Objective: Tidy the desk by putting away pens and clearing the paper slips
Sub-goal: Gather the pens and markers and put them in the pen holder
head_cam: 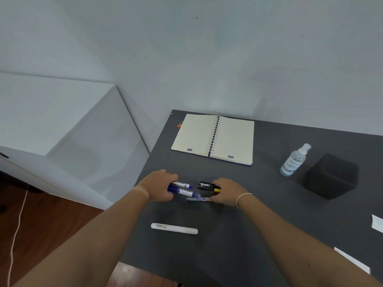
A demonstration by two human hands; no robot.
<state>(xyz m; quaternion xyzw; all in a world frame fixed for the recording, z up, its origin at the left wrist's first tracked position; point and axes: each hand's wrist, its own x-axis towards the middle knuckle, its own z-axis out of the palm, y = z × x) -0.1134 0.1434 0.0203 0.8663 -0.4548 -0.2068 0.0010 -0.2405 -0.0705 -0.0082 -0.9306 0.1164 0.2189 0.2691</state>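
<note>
**A:** ok so what are the hands doing?

**B:** left hand point(160, 186) has its fingers curled round two blue markers point(182, 188), held side by side with the tips pointing right. right hand point(224, 192) grips a black marker point(206, 186) that has a yellow bit at the end nearest the palm. the two hands are near each other, low over the dark bench point(259, 204).

**A:** anything under them?

**B:** a blurry pale-blue thing point(198, 199) just beside the right hand's thumb side, can't tell what it is.

**A:** other pens?

**B:** one white pen point(174, 228) lying flat on the bench, nearer the person, apart from both hands.

**A:** and the slips?

**B:** two white paper slips point(352, 263) at the right edge, well apart from the hands. further back there's an open spiral notebook point(213, 138), then a spray bottle point(294, 160) just beside a black box point(331, 176).
</note>
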